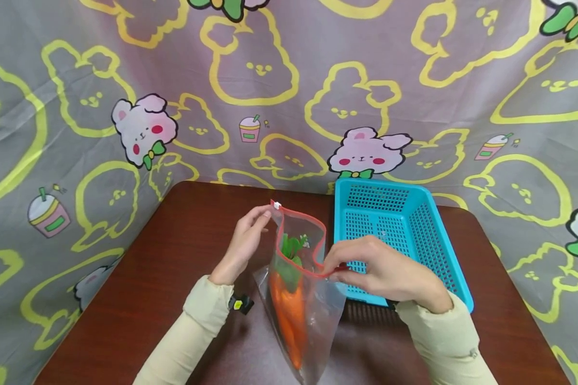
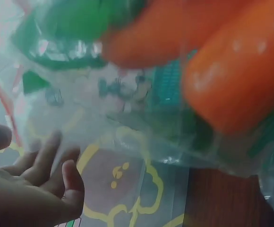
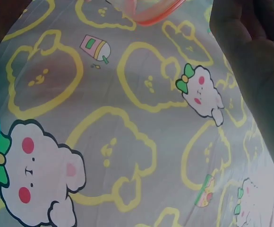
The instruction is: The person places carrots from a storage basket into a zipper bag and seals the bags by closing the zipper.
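A clear zip bag (image 1: 325, 315) with a red zip strip and a white slider (image 1: 276, 205) hangs upright over the table, its mouth spread apart. Inside are orange carrots (image 1: 289, 313) with green leafy tops (image 1: 291, 246); they look glossy and fill the left wrist view up close. My left hand (image 1: 243, 240) pinches the bag's corner beside the slider. With thumb and fingers, my right hand (image 1: 380, 264) pinches the opposite end of the red strip. Part of that strip (image 3: 160, 14) crosses the top of the right wrist view.
A blue plastic basket (image 1: 443, 235) with slotted walls stands on the brown table (image 1: 139, 299), behind and beside my right hand. A grey curtain (image 1: 289, 123) printed with yellow bear outlines and white rabbits rises around the table's back and sides.
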A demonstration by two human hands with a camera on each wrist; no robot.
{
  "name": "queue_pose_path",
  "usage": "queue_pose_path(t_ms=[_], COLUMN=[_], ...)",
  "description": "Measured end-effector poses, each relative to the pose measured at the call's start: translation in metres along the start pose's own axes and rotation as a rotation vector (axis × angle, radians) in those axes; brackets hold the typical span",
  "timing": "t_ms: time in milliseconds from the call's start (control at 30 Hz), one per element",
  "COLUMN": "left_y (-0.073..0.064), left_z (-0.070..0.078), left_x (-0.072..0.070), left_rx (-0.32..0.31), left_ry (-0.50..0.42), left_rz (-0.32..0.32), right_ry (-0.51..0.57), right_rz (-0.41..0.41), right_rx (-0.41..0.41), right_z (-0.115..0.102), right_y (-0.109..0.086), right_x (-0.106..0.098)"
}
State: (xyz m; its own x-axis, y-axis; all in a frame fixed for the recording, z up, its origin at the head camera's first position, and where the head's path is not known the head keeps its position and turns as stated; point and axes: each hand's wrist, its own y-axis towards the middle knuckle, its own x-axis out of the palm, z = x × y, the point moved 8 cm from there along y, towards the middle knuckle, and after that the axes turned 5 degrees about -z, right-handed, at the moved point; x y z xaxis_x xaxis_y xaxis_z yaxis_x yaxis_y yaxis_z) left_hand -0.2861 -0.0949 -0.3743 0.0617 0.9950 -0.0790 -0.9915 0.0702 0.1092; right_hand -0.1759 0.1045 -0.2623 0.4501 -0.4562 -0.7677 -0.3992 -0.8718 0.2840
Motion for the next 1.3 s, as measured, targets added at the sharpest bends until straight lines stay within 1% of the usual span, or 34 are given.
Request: queue_pose_path(t_ms=[100, 167, 267, 433, 500, 600, 667, 733, 800, 900, 967, 1033, 1133, 1300], left_y=[-0.001, -0.002, -0.005, -0.011, -0.014, -0.018, -0.021, -0.023, -0.025, -0.028, -0.028, -0.029, -0.027, -0.023], left_z=[0.0, 0.0, 0.001, 0.0, 0.0, 0.0, 0.0, 0.001, 0.002, 0.004, 0.006, 0.009, 0.012, 0.01], left_x=[-0.005, -0.011, -0.022, -0.041, -0.05, -0.061, -0.069, -0.075, -0.081, -0.088, -0.092, -0.094, -0.093, -0.085], left_rx=[-0.002, 0.003, 0.009, 0.006, 0.011, 0.016, 0.021, 0.027, 0.036, 0.063, 0.081, 0.103, 0.113, 0.095], left_ry=[-0.026, -0.048, -0.062, -0.064, -0.047, -0.019, 0.005, 0.033, 0.084, 0.184, 0.254, 0.3, 0.281, 0.152], left_rz=[0.046, 0.088, 0.14, 0.203, 0.228, 0.265, 0.29, 0.307, 0.317, 0.323, 0.323, 0.319, 0.289, 0.214], right_ry=[0.018, 0.031, 0.049, 0.091, 0.084, 0.037, 0.005, -0.002, -0.006, -0.003, -0.013, -0.013, -0.031, -0.066], right_rz=[-0.003, 0.002, 0.013, 0.054, 0.085, 0.131, 0.158, 0.183, 0.211, 0.247, 0.262, 0.269, 0.277, 0.29], right_rx=[0.002, 0.029, 0.123, 0.327, 0.395, 0.479, 0.517, 0.56, 0.598, 0.651, 0.683, 0.71, 0.742, 0.781], right_z=[0.003, 0.008, 0.021, 0.047, 0.058, 0.072, 0.08, 0.088, 0.094, 0.103, 0.109, 0.113, 0.118, 0.124], right_y=[-0.001, -0.003, -0.006, -0.013, -0.015, -0.018, -0.019, -0.02, -0.02, -0.021, -0.023, -0.023, -0.024, -0.024], right_x=[-0.001, -0.003, -0.006, -0.012, -0.014, -0.018, -0.02, -0.021, -0.023, -0.024, -0.025, -0.025, -0.025, -0.028])
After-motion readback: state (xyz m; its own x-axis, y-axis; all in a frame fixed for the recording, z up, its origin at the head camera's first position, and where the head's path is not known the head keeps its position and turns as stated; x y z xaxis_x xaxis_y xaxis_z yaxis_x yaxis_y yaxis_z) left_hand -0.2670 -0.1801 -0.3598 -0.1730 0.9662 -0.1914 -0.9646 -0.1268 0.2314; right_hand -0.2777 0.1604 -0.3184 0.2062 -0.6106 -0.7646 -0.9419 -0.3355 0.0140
